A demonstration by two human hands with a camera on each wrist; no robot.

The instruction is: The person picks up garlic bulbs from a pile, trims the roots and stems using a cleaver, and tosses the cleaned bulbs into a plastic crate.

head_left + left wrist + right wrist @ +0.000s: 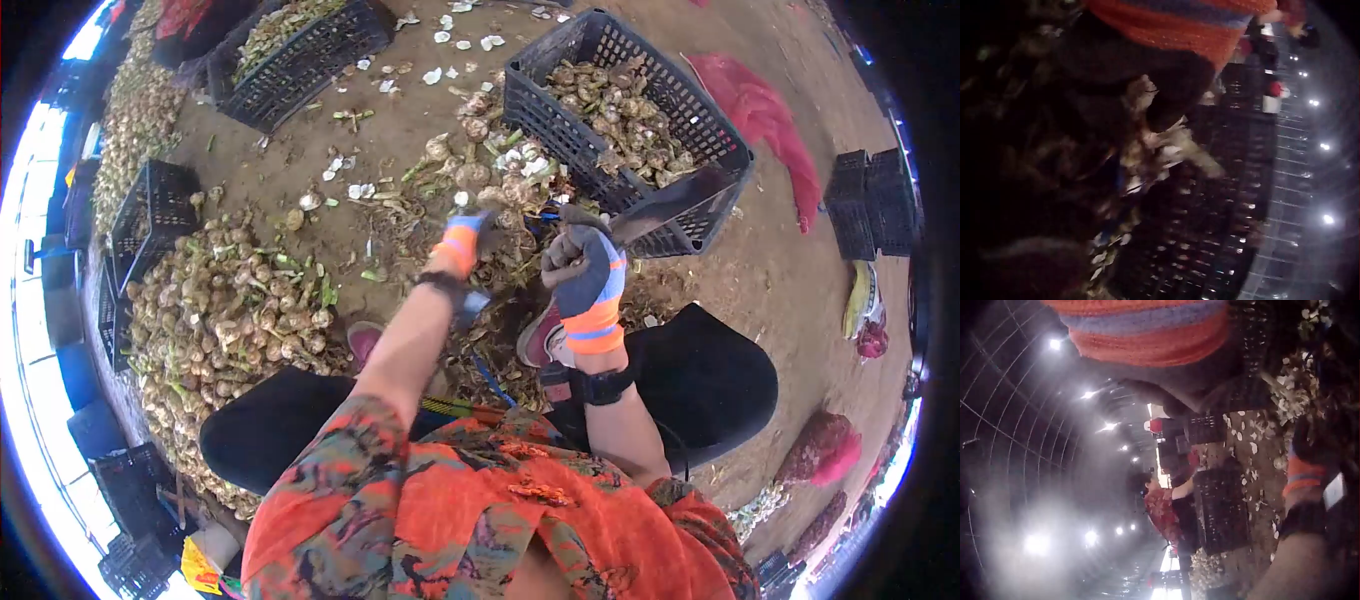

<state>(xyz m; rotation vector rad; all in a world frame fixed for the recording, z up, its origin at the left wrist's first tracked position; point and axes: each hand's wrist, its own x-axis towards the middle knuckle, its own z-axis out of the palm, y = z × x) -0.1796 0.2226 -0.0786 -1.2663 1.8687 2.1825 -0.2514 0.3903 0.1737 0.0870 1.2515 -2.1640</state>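
Note:
In the head view my right hand (590, 275), in a grey glove with orange bands, grips a knife; its broad dark blade (678, 202) points right, overlapping the near corner of a black crate (545, 120). Fingers of that hand are curled. My left hand (468, 242), gloved alike, reaches down over loose garlic bulbs (515, 190) in front of me. Pale garlic with a stem (1175, 147) shows between its dark fingers in the left wrist view, which is dim and blurred. The crate holds more stemmed garlic (625, 110).
A big garlic heap (235, 310) lies at my left beside another black crate (150, 215). Farther off stands a filled crate (300, 65). Pink netting (760, 115) lies right of the near crate. A person (1163, 512) works by crates in the right wrist view.

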